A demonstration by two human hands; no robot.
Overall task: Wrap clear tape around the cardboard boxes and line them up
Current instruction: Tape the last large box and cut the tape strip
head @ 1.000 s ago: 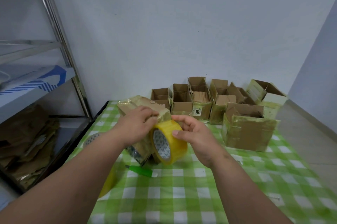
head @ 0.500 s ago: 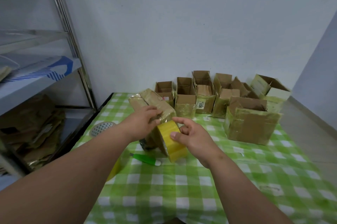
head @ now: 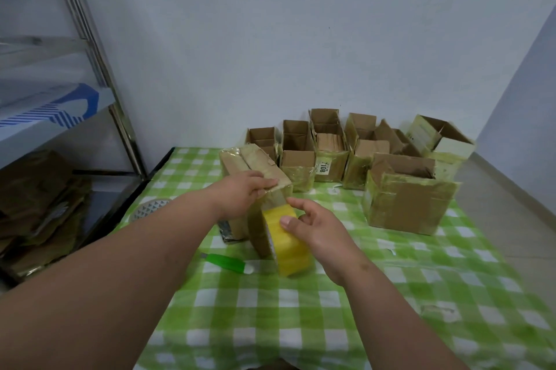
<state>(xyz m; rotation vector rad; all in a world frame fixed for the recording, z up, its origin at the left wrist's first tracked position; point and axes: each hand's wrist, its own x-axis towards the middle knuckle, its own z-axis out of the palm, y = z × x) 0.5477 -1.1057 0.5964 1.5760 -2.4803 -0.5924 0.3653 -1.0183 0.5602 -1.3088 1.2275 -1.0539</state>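
**A:** The tilted brown cardboard box [head: 255, 171] near the middle of the green-checked worktop [head: 301, 324] is pinned at its top edge by the left hand [head: 240, 195]. The yellowish roll of clear tape [head: 288, 240] is gripped by the right hand [head: 316, 228], just right of the box, touching it.

**B:** A strip looks stretched from roll to box. If the roll is pulled too hard, the box could be tipped or dragged, since it's only held at one edge.

**A:** Wrinkles or tape stuck to itself could also be expected. And the green plastic cutter [head: 228, 262] lying just near the roll might get knocked.

**B:** The row of open taped boxes [head: 322, 153] at the far side seems safely apart.
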